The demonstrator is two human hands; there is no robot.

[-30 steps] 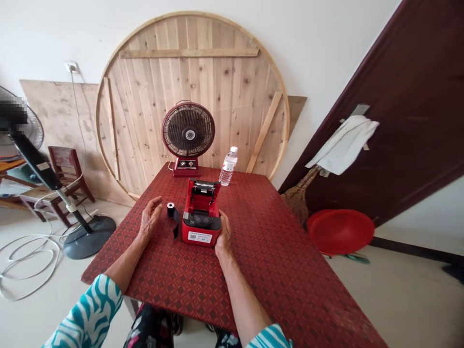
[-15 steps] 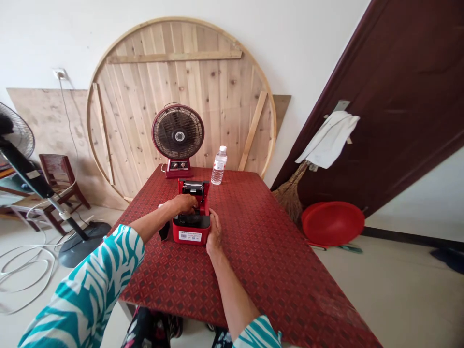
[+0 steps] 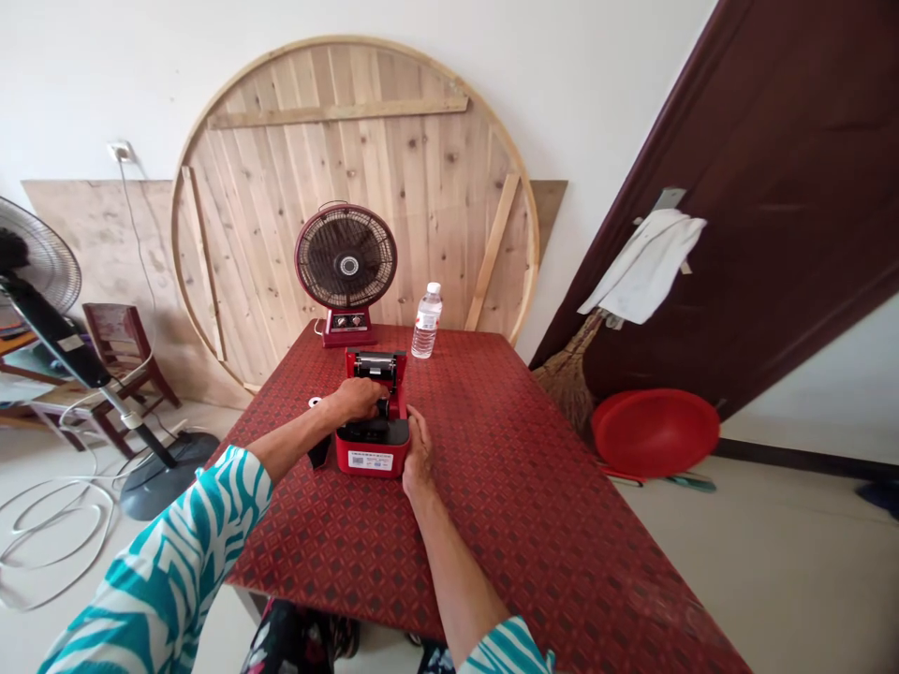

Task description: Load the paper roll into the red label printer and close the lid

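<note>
A red and black label printer point(image 3: 372, 459) stands on the table with its lid tipped up and back, showing a roller inside. My left hand point(image 3: 360, 399) reaches from the left into its open compartment, fingers curled downward. A dark part shows at those fingertips, but what they grip is hidden. Against the printer's right side, my right hand point(image 3: 418, 456) is wrapped, steadying the case. A small white roll point(image 3: 315, 402) lies left of the printer, partly behind my left wrist. Beside the case's left side is a black piece point(image 3: 319, 453) that I cannot identify.
A red patterned cloth covers the table point(image 3: 506, 524). Toward the far end stand a dark red fan point(image 3: 347, 267) and a clear water bottle point(image 3: 426, 323). On the floor are a pedestal fan point(image 3: 126, 412) at left and a red basin point(image 3: 656, 432) at right.
My left hand has shifted slightly right within the compartment, and more of the white roll shows. The right hand keeps its place on the printer. The view has moved a little.
</note>
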